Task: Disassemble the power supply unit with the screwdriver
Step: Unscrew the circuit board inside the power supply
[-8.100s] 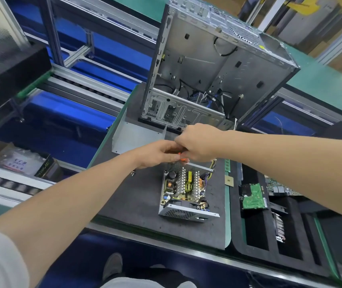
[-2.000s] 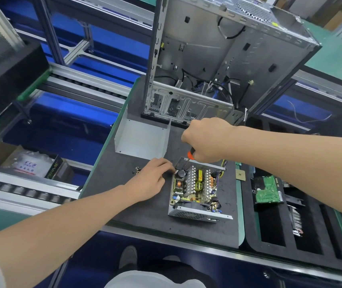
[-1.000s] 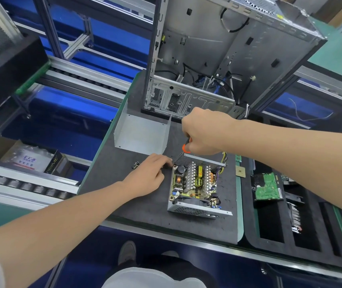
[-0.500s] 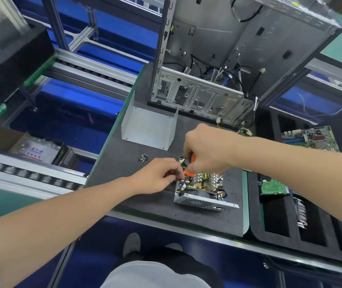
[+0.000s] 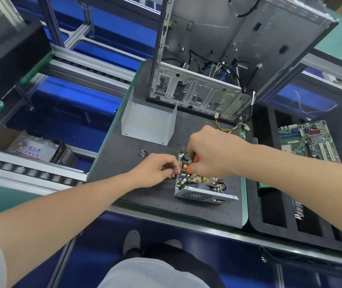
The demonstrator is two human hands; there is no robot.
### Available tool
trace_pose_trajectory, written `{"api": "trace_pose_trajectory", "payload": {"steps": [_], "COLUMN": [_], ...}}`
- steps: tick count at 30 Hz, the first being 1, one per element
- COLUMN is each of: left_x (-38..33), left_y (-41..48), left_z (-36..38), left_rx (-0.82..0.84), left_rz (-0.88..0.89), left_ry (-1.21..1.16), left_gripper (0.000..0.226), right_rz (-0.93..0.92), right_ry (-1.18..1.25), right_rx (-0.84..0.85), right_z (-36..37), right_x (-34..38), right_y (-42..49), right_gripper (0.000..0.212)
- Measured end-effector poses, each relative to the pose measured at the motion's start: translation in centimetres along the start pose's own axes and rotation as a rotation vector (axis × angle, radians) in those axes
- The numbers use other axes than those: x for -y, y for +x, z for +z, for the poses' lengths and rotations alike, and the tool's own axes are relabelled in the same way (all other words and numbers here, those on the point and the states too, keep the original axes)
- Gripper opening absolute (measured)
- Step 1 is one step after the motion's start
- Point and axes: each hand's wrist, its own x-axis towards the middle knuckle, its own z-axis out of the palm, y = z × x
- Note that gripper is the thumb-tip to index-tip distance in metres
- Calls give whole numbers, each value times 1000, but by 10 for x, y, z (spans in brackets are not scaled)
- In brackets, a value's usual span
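dark mat (image 5: pixel 145 196) amid blue conveyor framing (image 5: pixel 78 94)

The right hand (image 5: pixel 213 154) is gripping an orange-handled screwdriver (image 5: pixel 196 158), pointing it down into the open power supply (image 5: pixel 203 196) lying on the table (image 5: pixel 145 196). The left hand (image 5: pixel 155 170) is resting just beside it, curled fingertips touching the power supply's left edge. Loose screws (image 5: pixel 143 153) are lying just beyond the left hand, and a metal cover (image 5: pixel 148 123) and a computer case (image 5: pixel 197 92) are standing farther beyond both hands.
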Motion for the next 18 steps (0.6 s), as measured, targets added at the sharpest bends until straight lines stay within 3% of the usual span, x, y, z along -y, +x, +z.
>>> {"api": "trace_pose_trajectory", "payload": {"steps": [9,18], "left_x": [2,-1], "left_y": [1,1], "left_z": [-2,-3], "left_rx": [23,29], "left_rz": [-6,4], "left_ry": [61,105], "left_gripper": [49,36], "right_rz": [26,23], "right_ry": [46,48], "right_rx": [49,54], "right_z": [-3,-2], "right_x": [-3,-6], "right_y": [-1,0], "right_gripper": [17,19]}}
